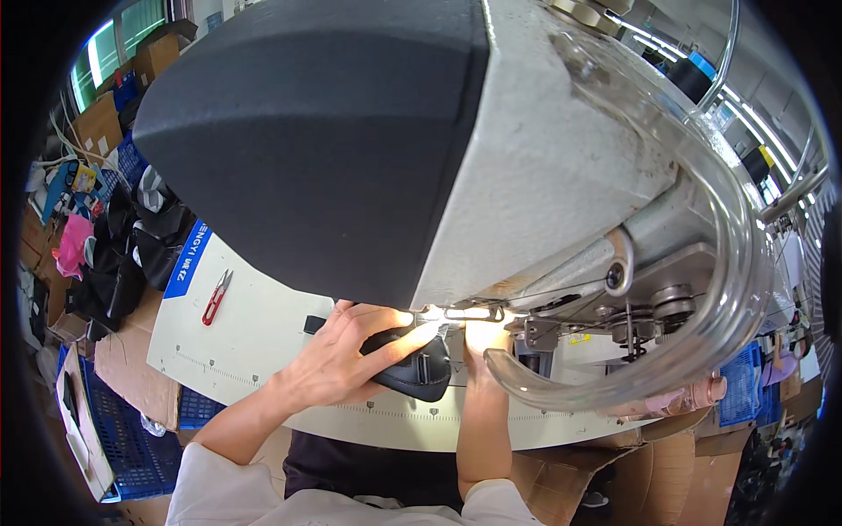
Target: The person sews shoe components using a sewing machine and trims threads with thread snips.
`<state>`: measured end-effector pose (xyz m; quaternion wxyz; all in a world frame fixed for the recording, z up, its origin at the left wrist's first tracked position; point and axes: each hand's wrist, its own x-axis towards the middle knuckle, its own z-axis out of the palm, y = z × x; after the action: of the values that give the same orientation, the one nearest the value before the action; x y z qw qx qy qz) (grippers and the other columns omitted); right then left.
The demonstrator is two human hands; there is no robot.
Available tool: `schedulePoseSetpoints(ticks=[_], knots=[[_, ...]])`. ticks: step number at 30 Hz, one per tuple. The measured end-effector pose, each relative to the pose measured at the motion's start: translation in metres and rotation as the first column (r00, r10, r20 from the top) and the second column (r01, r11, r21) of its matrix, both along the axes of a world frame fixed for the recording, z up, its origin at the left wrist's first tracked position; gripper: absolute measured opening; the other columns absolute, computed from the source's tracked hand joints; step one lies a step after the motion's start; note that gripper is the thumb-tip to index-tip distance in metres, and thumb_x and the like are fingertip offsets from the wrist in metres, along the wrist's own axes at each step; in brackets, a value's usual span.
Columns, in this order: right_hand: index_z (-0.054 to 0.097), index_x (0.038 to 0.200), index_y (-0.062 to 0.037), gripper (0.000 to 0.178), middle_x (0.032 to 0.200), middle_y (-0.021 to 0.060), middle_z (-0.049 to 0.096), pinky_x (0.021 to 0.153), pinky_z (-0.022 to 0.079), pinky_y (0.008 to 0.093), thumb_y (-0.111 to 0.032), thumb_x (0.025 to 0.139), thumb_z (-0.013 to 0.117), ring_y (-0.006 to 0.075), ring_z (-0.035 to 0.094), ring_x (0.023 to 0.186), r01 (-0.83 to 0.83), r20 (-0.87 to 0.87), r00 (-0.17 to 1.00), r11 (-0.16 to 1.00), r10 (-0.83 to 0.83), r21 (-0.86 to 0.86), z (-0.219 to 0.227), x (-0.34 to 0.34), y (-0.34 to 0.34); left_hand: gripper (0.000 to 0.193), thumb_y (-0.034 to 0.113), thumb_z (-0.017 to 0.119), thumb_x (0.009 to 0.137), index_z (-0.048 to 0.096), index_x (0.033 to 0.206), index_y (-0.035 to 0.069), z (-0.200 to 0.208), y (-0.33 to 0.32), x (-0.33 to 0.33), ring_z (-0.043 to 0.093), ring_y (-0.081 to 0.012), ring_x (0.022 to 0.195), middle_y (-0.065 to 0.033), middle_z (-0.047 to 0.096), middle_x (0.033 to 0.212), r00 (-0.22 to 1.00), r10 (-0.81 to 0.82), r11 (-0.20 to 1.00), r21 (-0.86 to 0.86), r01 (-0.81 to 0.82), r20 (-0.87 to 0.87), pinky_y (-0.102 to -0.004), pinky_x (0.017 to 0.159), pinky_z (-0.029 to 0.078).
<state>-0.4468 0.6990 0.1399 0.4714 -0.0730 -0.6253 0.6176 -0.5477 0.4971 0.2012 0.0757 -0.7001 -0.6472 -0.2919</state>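
Note:
Under the head of a sewing machine (544, 202) lies a small black padded piece (410, 373), leather-like, with stitching and a narrow strap on it. My left hand (346, 351) grips it from the left, with thumb and finger stretched across its top toward the needle area. A short black strap end (313, 324) sticks out beside that hand. My right hand (485, 337) is at the right of the needle area, close to the black piece. Its fingers are washed out by the lamp and partly covered by the machine, so their grip is hidden.
Red thread snips (216, 298) lie on the pale table (263, 337), left of my hands. A clear curved guard (614, 390) bends round the machine's right side. Dark fabric pieces (118, 254) are heaped at the left, above a blue crate (145, 456). Cardboard (649, 473) stands at the lower right.

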Motion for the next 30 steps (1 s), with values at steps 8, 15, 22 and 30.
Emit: schedulePoseSetpoints(ticks=[8, 15, 22, 30], knots=[[0.054, 0.109, -0.005, 0.015, 0.099, 0.0074, 0.06, 0.081, 0.05, 0.0322, -0.011, 0.095, 0.055, 0.0129, 0.057, 0.091, -0.115, -0.131, 0.986, 0.991, 0.106, -0.063, -0.018, 0.007, -0.004, 0.072, 0.001, 0.074, 0.06, 0.061, 0.128, 0.017, -0.011, 0.003, -0.006, 0.054, -0.0259, 0.105, -0.0038, 0.057, 0.122, 0.998, 0.067, 0.985, 0.162, -0.066, -0.002, -0.0373, 0.091, 0.046], [0.053, 0.106, -0.0069, 0.011, 0.097, 0.0053, 0.058, 0.082, 0.049, 0.0319, -0.012, 0.096, 0.055, 0.012, 0.056, 0.092, -0.225, -0.249, 0.949, 0.968, 0.192, -0.11, -0.035, 0.016, -0.006, 0.073, -0.007, 0.071, 0.055, 0.066, 0.122, 0.019, -0.019, 0.002, -0.019, 0.058, -0.0243, 0.104, -0.0026, 0.06, 0.118, 0.994, 0.042, 0.983, 0.171, -0.059, 0.105, -0.0361, 0.089, 0.049], [0.048, 0.108, -0.011, 0.018, 0.098, 0.0007, 0.054, 0.075, 0.049, 0.0276, -0.009, 0.093, 0.058, 0.0105, 0.055, 0.089, 0.001, -0.342, 0.93, 0.933, -0.132, -0.359, -0.094, 0.003, 0.003, 0.07, -0.011, 0.069, 0.052, 0.07, 0.116, 0.017, -0.015, 0.012, -0.031, 0.062, -0.0275, 0.099, -0.0055, 0.063, 0.114, 0.964, -0.03, 0.986, 0.166, -0.015, 0.263, -0.0368, 0.083, 0.052], [0.054, 0.1, -0.0082, 0.019, 0.091, 0.0005, 0.058, 0.069, 0.049, 0.0267, -0.003, 0.087, 0.066, 0.0104, 0.056, 0.08, 0.058, -0.323, 0.922, 0.9, -0.214, -0.431, -0.067, -0.013, -0.005, 0.067, -0.008, 0.069, 0.048, 0.072, 0.111, 0.014, -0.018, 0.009, -0.019, 0.063, -0.0275, 0.099, -0.0062, 0.067, 0.107, 0.962, 0.023, 0.974, 0.212, -0.083, 0.273, -0.0366, 0.083, 0.051]])
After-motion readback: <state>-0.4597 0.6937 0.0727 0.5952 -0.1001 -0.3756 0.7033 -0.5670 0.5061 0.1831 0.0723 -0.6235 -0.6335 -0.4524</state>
